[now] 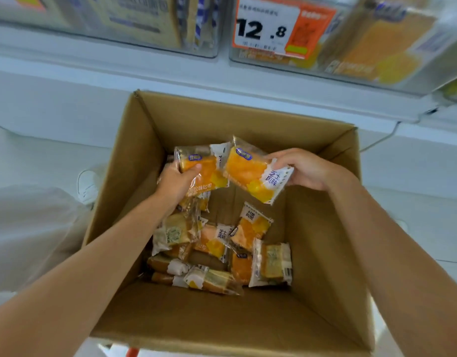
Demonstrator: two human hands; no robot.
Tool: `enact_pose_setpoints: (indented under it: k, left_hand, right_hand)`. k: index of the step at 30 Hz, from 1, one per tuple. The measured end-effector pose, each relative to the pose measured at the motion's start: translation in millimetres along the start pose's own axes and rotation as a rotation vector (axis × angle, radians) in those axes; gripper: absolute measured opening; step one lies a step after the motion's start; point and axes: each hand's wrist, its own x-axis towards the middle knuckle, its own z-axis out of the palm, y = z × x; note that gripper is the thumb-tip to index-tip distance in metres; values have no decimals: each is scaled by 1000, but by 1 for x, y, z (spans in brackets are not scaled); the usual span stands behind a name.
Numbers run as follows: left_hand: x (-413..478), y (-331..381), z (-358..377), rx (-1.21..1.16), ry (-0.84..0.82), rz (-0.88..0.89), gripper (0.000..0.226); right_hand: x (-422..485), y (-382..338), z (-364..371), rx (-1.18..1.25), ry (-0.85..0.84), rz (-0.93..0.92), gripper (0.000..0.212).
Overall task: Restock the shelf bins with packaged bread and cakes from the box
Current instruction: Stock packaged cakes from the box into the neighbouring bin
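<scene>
A price tag (263,29) on the far shelf bin (376,55) says 12.8. Each cake pack has a white end with the words 芝士风味. The small blue label is too blurry to read. The left hand (175,182) grips one orange cake pack (209,173), with the thumb on top and the fingers curled under. The right hand (308,168) pinches the white end of a second pack (250,173) just to the right. Both are held over the far side of the brown box (145,155). Loose packs (217,251) lie on its floor. Both bare arms reach down into it.
</scene>
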Motion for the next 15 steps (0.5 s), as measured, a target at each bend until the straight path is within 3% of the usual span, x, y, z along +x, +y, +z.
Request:
enact_pose_setpoints:
  k: [4, 8, 11, 13, 15]
  left_hand:
    - [-30, 31, 11, -77, -219, 33, 36]
    - [-61, 63, 18, -70, -497, -21, 87]
    - [-78, 84, 16, -123, -607, 13, 89]
    - [-83, 94, 15, -123, -595, 24, 91]
    - [-89, 105, 13, -146, -637, 53, 78]
  right_hand:
    - [-30, -22, 10, 59, -43, -51, 27]
    - [-47, -30, 32, 24, 181, -187, 19]
    - [-70, -38, 42, -87, 376, -256, 24]
    - [-87, -45, 43, -76, 475, -335, 26]
    - [-104, -53, 41, -106, 604, -419, 28]
